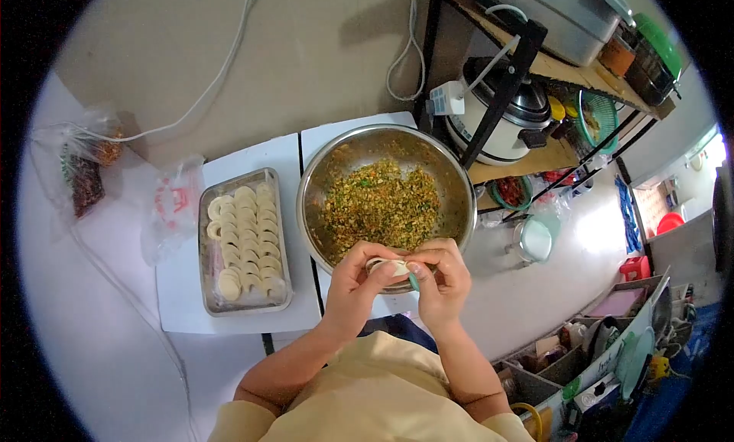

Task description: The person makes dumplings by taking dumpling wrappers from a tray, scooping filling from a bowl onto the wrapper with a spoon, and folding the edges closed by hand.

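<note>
Pale yellow fabric of the person's top (382,396) lies nearest the camera, cut off by the bottom edge; both bare forearms reach forward from it. Left hand (353,283) and right hand (441,280) meet over the near rim of a wide, round, silvery metal bowl (313,235); the fingers of both are closed in narrowly, pinching one small piece of pale, floury dough (396,268) between them. Fingers and thumbs hide much of that piece, so its full shape and any contents cannot be told; a slim turquoise object (414,281) shows at the right hand's thumb, its remainder hidden and its kind unclear.

Inside the bowl is one loose heap of finely chopped orange, yellow and green filling (378,205); its separate ingredients are too small to tell. To the left of the bowl, apart from it, one rectangular metal tray (285,268) holds many pale dough rounds (248,243) in overlapping rows, too closely lapped for a sure count. Both vessels rest on white tabletops (180,304); two panels show, divided by a dark gap; one crumpled clear plastic bag (174,205) with red print lies beside the tray.
</note>
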